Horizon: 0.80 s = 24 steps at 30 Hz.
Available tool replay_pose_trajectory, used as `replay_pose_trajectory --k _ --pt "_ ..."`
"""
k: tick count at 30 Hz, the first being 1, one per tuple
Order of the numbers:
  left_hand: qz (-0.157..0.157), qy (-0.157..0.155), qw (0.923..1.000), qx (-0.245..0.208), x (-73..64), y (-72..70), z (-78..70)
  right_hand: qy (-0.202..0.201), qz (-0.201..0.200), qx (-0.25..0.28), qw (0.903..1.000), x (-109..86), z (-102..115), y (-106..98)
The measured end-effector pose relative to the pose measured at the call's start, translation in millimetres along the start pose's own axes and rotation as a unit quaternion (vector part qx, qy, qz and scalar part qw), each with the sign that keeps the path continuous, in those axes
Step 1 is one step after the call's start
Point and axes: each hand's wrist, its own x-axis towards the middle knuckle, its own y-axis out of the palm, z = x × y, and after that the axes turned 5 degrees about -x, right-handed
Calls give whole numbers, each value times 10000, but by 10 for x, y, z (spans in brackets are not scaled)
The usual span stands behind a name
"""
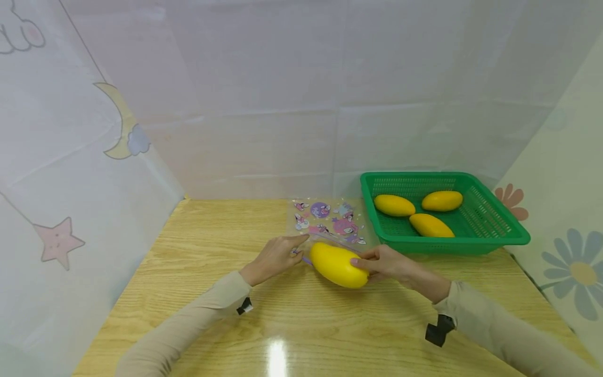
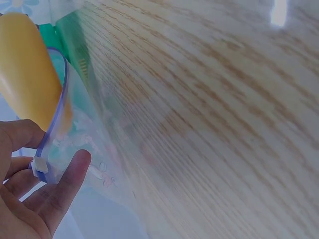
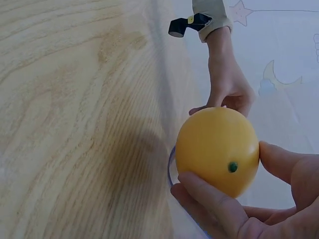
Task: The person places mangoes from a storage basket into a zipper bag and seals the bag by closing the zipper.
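A yellow mango (image 1: pixel 336 264) with a small green stem nub is gripped by my right hand (image 1: pixel 390 264), thumb on one side and fingers on the other. Its far end sits at the open mouth of a clear zip bag (image 1: pixel 325 219) printed with pink and purple cartoon figures. At the bag's rim my left hand (image 1: pixel 279 256) holds the edge by the white slider (image 2: pixel 39 165). The purple zip strip (image 2: pixel 61 102) curves around the mango's end in the left wrist view. In the right wrist view the mango (image 3: pixel 214 144) partly hides the left hand.
A green plastic basket (image 1: pixel 452 242) with 3 more mangoes (image 1: pixel 394 205) stands at the back right of the wooden table (image 1: pixel 221 225). Pale cloth walls with printed stars, a moon and flowers enclose the table at the back and sides.
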Motion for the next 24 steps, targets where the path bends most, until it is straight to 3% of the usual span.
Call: replay_pose_trajectory --k 8,24 --pt "23 59 10000 64 -1 0 -6 -45 190 406 9990 21 -25 52" --pt "-7 102 9999 17 -11 41 25 191 72 668 9976 56 -68 94"
